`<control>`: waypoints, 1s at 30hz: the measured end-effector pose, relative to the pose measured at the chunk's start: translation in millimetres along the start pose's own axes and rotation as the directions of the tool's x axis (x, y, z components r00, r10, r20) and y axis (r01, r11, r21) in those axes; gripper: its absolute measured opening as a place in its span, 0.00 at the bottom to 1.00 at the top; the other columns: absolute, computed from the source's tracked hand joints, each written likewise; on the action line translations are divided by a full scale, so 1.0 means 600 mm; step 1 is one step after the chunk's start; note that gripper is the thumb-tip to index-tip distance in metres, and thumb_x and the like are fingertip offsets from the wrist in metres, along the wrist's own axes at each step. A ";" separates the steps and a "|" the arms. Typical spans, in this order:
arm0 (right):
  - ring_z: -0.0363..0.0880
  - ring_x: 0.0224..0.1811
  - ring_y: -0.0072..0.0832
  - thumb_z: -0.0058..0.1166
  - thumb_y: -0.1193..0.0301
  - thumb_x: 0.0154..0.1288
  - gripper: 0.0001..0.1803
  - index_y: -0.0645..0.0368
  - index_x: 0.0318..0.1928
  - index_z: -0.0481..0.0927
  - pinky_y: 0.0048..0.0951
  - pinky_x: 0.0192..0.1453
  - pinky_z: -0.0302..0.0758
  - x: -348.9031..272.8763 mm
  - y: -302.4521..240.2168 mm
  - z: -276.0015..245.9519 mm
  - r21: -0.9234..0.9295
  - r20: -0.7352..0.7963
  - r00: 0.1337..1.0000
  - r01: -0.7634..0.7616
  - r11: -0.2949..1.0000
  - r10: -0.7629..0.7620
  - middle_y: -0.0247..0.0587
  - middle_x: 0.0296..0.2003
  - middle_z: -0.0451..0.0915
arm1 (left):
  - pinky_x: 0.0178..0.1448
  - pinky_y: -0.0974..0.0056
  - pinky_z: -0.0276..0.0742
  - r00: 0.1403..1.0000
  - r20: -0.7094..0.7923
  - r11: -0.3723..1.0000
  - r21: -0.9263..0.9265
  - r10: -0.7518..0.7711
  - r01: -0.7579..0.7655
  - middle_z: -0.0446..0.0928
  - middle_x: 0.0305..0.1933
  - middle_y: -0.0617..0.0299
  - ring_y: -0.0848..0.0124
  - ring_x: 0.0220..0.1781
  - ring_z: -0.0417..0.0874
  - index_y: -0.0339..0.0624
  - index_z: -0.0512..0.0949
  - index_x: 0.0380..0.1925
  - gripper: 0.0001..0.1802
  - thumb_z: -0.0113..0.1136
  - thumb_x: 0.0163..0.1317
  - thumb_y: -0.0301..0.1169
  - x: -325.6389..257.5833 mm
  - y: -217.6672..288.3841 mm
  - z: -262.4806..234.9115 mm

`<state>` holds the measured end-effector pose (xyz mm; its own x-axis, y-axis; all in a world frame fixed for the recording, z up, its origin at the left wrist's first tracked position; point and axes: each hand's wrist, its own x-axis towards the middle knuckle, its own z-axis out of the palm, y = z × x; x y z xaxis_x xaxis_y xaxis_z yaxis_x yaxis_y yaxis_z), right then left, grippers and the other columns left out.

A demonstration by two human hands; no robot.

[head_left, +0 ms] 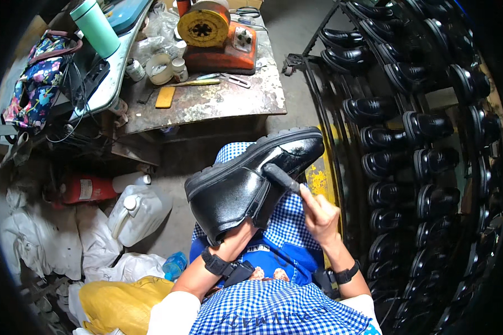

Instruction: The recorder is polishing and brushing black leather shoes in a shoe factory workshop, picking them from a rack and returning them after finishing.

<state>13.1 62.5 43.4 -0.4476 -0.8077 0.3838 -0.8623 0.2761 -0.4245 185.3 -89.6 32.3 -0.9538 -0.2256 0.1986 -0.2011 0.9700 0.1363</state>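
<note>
— Boot (pixel 235 187) position? 
— Over the lap, toe up-right; left hand (pixel 241 229) is hidden inside it, grip unclear. 
— Nearer hand? 
— Right hand (pixel 318 215), fingers closed around the brush (pixel 281 177) touching the vamp.

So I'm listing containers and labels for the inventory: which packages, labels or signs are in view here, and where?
White jug: floor at left, squarish, white cap.
Red cylinder: lying behind the jug, pale label patch.
Small white jars: on the workbench, round.
Green tumbler: bench's far left, tall.
Blue bottle: floor, crumpled.
No signs or screens.
</note>
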 end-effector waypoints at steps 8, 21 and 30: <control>0.68 0.16 0.35 0.55 0.81 0.57 0.25 0.53 0.57 0.77 0.34 0.22 0.67 0.011 0.022 0.026 -0.065 -0.205 0.973 -0.120 0.991 0.105 0.42 0.18 0.67 | 0.60 0.63 0.69 0.981 0.029 0.820 -0.545 -0.190 0.175 0.73 0.52 0.52 0.64 0.55 0.74 0.30 0.69 0.55 0.21 0.41 0.67 0.31 0.009 0.002 0.003; 0.69 0.16 0.34 0.53 0.82 0.54 0.26 0.52 0.55 0.78 0.33 0.21 0.66 0.044 -0.015 -0.030 0.032 -0.078 0.997 -0.006 0.999 0.009 0.45 0.20 0.73 | 0.60 0.63 0.69 0.980 0.056 0.837 -0.512 -0.189 0.191 0.73 0.51 0.51 0.63 0.55 0.74 0.30 0.68 0.55 0.20 0.42 0.67 0.31 -0.017 0.016 0.016; 0.74 0.17 0.35 0.57 0.78 0.54 0.30 0.42 0.59 0.75 0.35 0.23 0.73 0.092 -0.038 -0.079 -0.190 0.361 0.931 0.126 0.974 -0.050 0.42 0.19 0.74 | 0.59 0.63 0.69 0.975 0.047 0.779 -0.593 -0.218 0.203 0.74 0.51 0.51 0.62 0.55 0.74 0.30 0.68 0.55 0.20 0.42 0.67 0.31 -0.018 0.023 0.019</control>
<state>-2.9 36.4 112.9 -0.2881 -0.9541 0.0822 -0.9410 0.2662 -0.2088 190.1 -72.8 21.3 -0.8963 -0.4275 0.1182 -0.2181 0.6569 0.7218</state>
